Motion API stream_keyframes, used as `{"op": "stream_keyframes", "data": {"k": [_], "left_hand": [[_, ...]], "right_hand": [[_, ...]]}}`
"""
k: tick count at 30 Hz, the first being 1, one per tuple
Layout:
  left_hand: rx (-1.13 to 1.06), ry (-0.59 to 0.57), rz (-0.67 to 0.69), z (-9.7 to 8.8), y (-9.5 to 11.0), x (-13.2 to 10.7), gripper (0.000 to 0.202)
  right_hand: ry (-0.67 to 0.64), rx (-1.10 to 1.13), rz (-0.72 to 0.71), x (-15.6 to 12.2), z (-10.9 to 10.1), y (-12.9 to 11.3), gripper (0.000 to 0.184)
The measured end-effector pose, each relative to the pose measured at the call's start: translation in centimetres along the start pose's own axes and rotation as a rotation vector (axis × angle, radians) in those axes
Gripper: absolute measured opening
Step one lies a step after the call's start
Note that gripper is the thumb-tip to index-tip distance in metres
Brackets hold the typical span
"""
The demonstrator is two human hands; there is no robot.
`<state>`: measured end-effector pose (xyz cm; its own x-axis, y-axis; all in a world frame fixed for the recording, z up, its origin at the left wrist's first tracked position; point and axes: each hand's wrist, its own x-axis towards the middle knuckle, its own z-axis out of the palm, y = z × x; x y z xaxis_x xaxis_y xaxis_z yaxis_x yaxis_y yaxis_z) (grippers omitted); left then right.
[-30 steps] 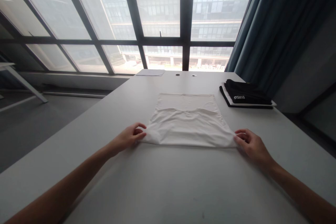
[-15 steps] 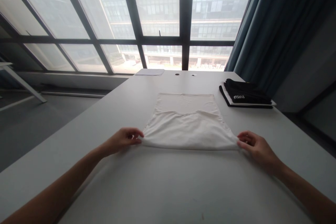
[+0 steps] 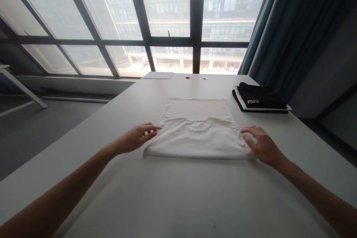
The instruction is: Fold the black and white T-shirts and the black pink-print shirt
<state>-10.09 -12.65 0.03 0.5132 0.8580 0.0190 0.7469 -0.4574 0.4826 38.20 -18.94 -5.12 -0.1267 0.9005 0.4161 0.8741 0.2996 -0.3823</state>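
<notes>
A white T-shirt (image 3: pixel 199 139) lies folded on the table before me, its near part doubled over and its folded edge toward me. The curved neckline shows across its middle. My left hand (image 3: pixel 136 136) is at the shirt's left side, fingers stretched out and apart, the fingertips at or just beside the fabric edge. My right hand (image 3: pixel 262 144) is at the right side, open, with thumb and fingers apart close to the edge. Neither hand grips the cloth.
The white table (image 3: pixel 178 197) runs away toward the windows. A stack of folded black and white clothes (image 3: pixel 262 98) sits at the right. Papers (image 3: pixel 158 75) lie at the far left corner, near two round cable holes. A blue curtain (image 3: pixel 276 26) hangs behind the right side.
Both hands have let go of the shirt's near corners. They have moved forward along its sides, and the fingers have opened. The near folded edge now lies on the table.
</notes>
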Motion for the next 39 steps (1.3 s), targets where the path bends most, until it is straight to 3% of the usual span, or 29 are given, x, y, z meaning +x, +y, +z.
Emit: {"op": "stream_keyframes", "data": {"k": [2, 5, 7, 10, 13, 15, 20, 24, 28, 33, 36, 39], "left_hand": [[0.080, 0.107, 0.127, 2.6, 2.5, 2.6, 0.052], [0.236, 0.107, 0.213, 6.9, 4.7, 6.1, 0.055], [0.324, 0.077, 0.175, 9.0, 4.3, 7.5, 0.061], [0.394, 0.052, 0.064, 10.4, 2.1, 8.0, 0.068], [0.426, 0.077, -0.019, 10.3, 0.5, 7.7, 0.072], [0.428, 0.091, -0.027, 10.2, 0.5, 7.7, 0.072], [0.418, 0.090, 0.020, 10.7, 1.7, 8.5, 0.072], [0.428, 0.087, -0.061, 10.8, 1.0, 8.4, 0.075], [0.415, 0.052, -0.094, 9.1, -0.4, 7.6, 0.074], [0.344, -0.007, 0.191, 6.8, -1.6, 4.9, 0.066], [0.340, -0.074, 0.292, 6.4, -1.9, 2.5, 0.063], [0.347, -0.100, 0.298, 6.1, -2.3, 0.4, 0.063]], "right_hand": [[-0.063, -0.015, -0.085, 1.5, 2.3, -1.9, 0.039], [-0.212, -0.135, -0.075, 2.8, 6.0, -4.3, 0.052], [-0.295, -0.208, -0.016, 2.9, 7.7, -4.5, 0.060], [-0.358, -0.264, 0.047, 2.4, 8.2, -3.1, 0.071], [-0.367, -0.279, 0.073, 2.4, 7.5, -2.1, 0.072], [-0.331, -0.267, 0.076, 3.4, 7.3, -2.4, 0.067], [-0.299, -0.239, -0.013, 6.8, 9.0, -3.8, 0.064], [-0.336, -0.271, 0.057, 7.3, 9.8, -1.7, 0.067], [-0.295, -0.301, 0.061, 6.2, 8.1, 1.1, 0.063], [-0.178, -0.231, -0.088, 3.7, 5.3, 1.0, 0.057], [-0.317, -0.147, -0.251, 1.5, 4.4, 0.2, 0.059], [-0.434, -0.152, -0.289, -0.5, 3.6, 0.3, 0.063]]}}
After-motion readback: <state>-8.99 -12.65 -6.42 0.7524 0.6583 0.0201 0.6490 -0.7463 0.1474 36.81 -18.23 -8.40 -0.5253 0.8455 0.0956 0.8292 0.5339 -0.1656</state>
